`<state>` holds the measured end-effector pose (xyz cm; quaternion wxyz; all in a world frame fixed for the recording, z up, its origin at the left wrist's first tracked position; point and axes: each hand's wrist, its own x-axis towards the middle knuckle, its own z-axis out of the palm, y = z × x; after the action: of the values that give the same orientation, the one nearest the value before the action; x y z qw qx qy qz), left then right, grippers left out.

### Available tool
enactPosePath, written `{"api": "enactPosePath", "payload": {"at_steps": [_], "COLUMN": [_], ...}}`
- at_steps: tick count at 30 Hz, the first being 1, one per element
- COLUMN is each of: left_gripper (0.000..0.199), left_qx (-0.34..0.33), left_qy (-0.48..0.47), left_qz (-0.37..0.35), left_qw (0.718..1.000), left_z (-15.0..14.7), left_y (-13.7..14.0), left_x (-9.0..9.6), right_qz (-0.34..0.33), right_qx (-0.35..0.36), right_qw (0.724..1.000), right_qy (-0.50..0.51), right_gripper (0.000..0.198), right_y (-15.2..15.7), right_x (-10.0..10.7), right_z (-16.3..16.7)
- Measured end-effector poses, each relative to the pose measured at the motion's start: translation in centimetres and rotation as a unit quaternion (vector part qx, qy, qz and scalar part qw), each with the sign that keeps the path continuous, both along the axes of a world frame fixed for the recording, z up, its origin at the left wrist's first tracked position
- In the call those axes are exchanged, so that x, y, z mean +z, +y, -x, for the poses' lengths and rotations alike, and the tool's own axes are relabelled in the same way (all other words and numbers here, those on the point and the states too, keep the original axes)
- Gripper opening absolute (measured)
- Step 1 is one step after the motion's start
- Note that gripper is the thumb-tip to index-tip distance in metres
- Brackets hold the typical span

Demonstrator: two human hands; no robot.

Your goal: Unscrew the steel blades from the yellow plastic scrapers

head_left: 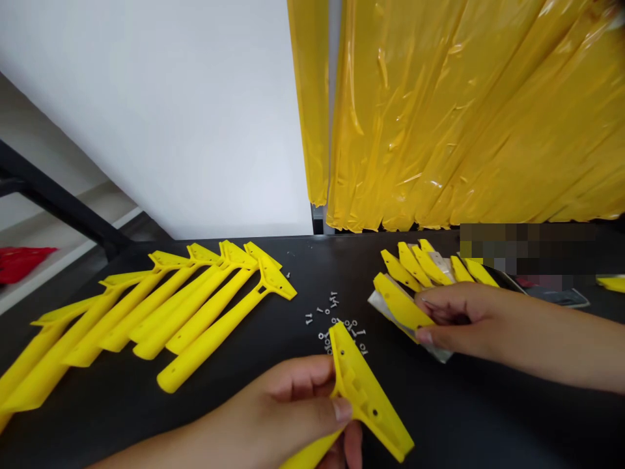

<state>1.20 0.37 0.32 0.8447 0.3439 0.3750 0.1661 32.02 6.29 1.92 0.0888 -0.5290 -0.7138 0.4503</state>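
Observation:
My left hand [307, 404] is closed around a yellow T-shaped scraper handle [364, 400], its wide head tilted up and showing two holes. To the right, my right hand [461, 319] pinches a flat yellow scraper plate [400, 303] with a thin grey metal blade [381, 305] along it. Behind that hand lie several similar yellow plates [407, 264], some with grey pieces. Small screws and nuts [334, 299] are scattered on the black table between the hands, partly hidden by the handle's head.
A row of several yellow scraper handles [215, 335] lies at the left of the black table [273, 417]. Behind it stand a white panel [195, 117] and yellow plastic sheeting [469, 117]. A black frame bar [58, 202] and a red item [24, 262] show at far left.

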Motion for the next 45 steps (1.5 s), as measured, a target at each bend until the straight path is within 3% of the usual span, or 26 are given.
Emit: {"api": "enactPosePath", "payload": {"at_steps": [3, 9, 16, 24, 27, 33, 36, 39, 41, 45], "left_gripper": [0.038, 0.045, 0.052, 0.045, 0.039, 0.038, 0.037, 0.035, 0.045, 0.070], "left_qx": [0.021, 0.036, 0.040, 0.045, 0.060, -0.012, -0.037, -0.022, -0.023, -0.041], "left_qy": [0.000, 0.041, 0.073, 0.085, 0.098, 0.123, 0.086, 0.033, 0.011, 0.042], "left_qz": [0.011, -0.024, -0.099, -0.093, -0.090, -0.096, -0.069, -0.036, -0.022, -0.038], "left_qw": [1.000, 0.998, 0.992, 0.991, 0.989, 0.988, 0.993, 0.999, 0.999, 0.998], "left_z": [-0.1, -0.5, -1.0, -1.1, -1.2, -1.1, -0.8, -0.3, -0.1, -0.3], "left_y": [0.0, -0.7, -1.1, -1.2, -0.9, -0.7, -0.3, 0.1, 0.2, -0.2], "left_x": [-0.1, 0.5, 0.9, 0.8, 1.2, 2.0, 1.8, 1.2, 1.0, 2.0], "right_qz": [0.119, 0.175, 0.232, 0.205, 0.194, 0.188, 0.202, 0.202, 0.201, 0.216], "right_qx": [0.042, 0.044, 0.051, 0.076, 0.067, -0.015, -0.063, -0.118, -0.107, -0.002], "right_qw": [0.990, 0.970, 0.962, 0.970, 0.968, 0.954, 0.941, 0.933, 0.937, 0.948], "right_qy": [0.058, 0.164, 0.136, 0.103, 0.142, 0.234, 0.262, 0.274, 0.264, 0.235], "right_gripper": [0.035, 0.026, 0.019, 0.025, 0.029, 0.037, 0.033, 0.035, 0.029, 0.017], "right_y": [-0.4, -1.9, -4.6, -4.1, -3.4, -2.2, -1.9, -1.9, -2.0, -2.5], "right_x": [0.4, 0.6, 0.0, 0.1, 0.2, 0.3, 0.7, 1.3, 1.5, 1.2], "right_z": [0.8, 2.3, 4.2, 3.8, 3.7, 3.5, 3.1, 2.8, 2.8, 3.2]}}
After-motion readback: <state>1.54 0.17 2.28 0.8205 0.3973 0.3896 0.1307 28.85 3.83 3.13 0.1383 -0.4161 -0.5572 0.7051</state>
